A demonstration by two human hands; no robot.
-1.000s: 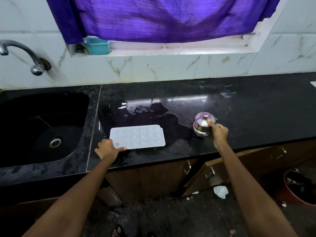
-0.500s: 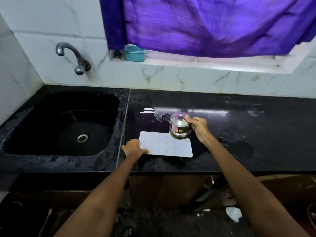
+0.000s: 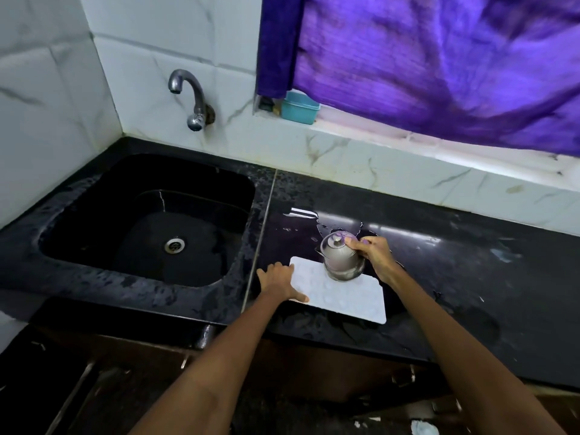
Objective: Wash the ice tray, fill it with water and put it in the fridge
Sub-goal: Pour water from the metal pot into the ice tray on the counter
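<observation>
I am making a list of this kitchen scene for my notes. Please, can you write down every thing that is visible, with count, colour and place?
Ice tray: one, white, flat on the counter, right of the sink.
Steel pot with lid: one, silver, over the tray's far edge.
Counter: one, black, wet near the tray.
Sink: one, black, left side; no water is running.
Tap: one, metal, on the wall above the sink.
Plastic box: one, teal, on the window ledge.
Curtain: one, purple, over the window.
Wall tiles: white, marbled.
Left hand: on the tray's left end.
Right hand: holding the pot.
</observation>
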